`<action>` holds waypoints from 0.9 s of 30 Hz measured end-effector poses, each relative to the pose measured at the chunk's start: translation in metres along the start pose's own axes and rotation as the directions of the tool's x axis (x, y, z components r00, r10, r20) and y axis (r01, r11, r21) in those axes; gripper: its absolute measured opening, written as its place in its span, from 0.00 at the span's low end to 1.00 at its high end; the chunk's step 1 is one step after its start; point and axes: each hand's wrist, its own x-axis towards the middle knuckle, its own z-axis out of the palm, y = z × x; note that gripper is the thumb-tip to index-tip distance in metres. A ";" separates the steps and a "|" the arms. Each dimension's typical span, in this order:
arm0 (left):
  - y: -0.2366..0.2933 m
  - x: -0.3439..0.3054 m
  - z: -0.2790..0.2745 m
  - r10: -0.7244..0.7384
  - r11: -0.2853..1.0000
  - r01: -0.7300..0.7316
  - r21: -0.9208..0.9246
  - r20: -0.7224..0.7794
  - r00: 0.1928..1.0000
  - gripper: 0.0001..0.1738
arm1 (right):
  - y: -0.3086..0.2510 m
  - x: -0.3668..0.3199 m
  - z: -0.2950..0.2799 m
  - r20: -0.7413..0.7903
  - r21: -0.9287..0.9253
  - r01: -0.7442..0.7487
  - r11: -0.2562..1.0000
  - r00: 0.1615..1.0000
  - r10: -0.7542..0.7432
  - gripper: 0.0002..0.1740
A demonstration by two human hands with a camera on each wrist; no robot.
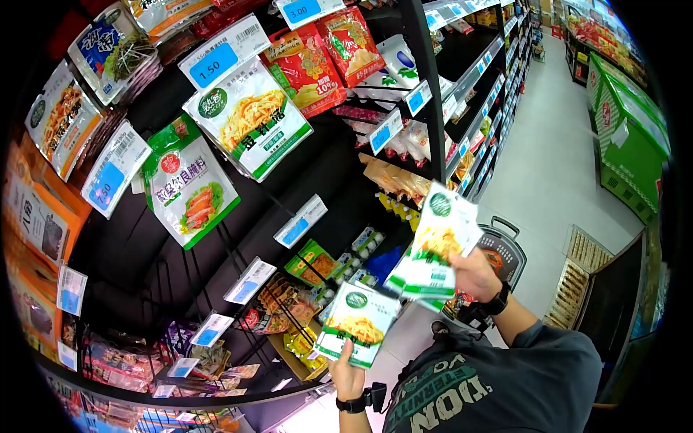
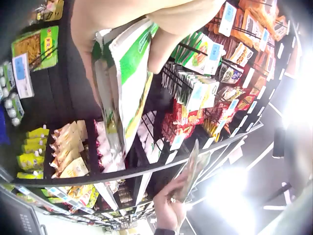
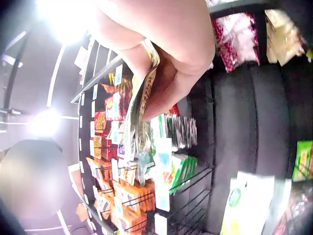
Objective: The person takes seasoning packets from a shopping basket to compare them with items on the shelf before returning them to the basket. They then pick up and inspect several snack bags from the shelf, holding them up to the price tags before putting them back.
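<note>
"How to describe the left hand (image 1: 349, 379)?"

"Pinching the left packet (image 1: 360, 320) near its bottom edge, with the thumb laid across the front."

"And the right hand (image 1: 474, 276)?"

"Gripping the right packets (image 1: 435, 234) along one side, overlapped in a loose fan. Apparently more than one; impossible to count for certain."

"Where to place both lots?"

"Held out in front of the rack (image 1: 126, 231), away from the hung packets (image 1: 253, 119). Close together in the head view, but apart, judging by the left wrist view."

"Worth worrying about anything?"

"About slipping, mainly, on the right. Gripped at one side only, with the far corners unsupported. Could spread further and slide out, if held too loosely."

"And on the left?"

"Could tip out of a hold so near the edge. Could crease too, if squeezed hard, being apparently thin and soft."

"Any risk in bringing both together?"

"Possibly of knocking corners and pushing a packet loose. Could also miss the basket (image 1: 514, 251) and land on the floor (image 1: 545, 115), if let go carelessly beside it."

"And near the rack?"

"Could catch on a price tag (image 1: 213, 67), if swung back too close."
</note>
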 end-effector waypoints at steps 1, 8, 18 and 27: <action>-0.004 0.002 0.008 -0.004 0.999 0.002 -0.045 -0.027 1.000 0.28 | 0.010 -0.001 0.005 -0.002 0.005 -0.067 0.998 0.998 0.067 0.30; -0.016 0.000 0.062 0.024 0.987 -0.006 -0.161 0.107 0.994 0.28 | 0.064 0.004 0.027 0.027 -0.075 -0.260 0.963 0.964 0.263 0.27; -0.025 -0.004 0.066 0.184 0.980 -0.190 0.063 0.083 0.979 0.25 | 0.070 0.003 0.034 -0.137 -0.188 -0.278 0.942 0.957 0.256 0.27; -0.022 0.009 0.066 0.217 0.975 -0.214 -0.064 0.036 0.976 0.27 | 0.059 0.016 0.017 0.053 -0.346 -0.182 0.920 0.976 0.213 0.25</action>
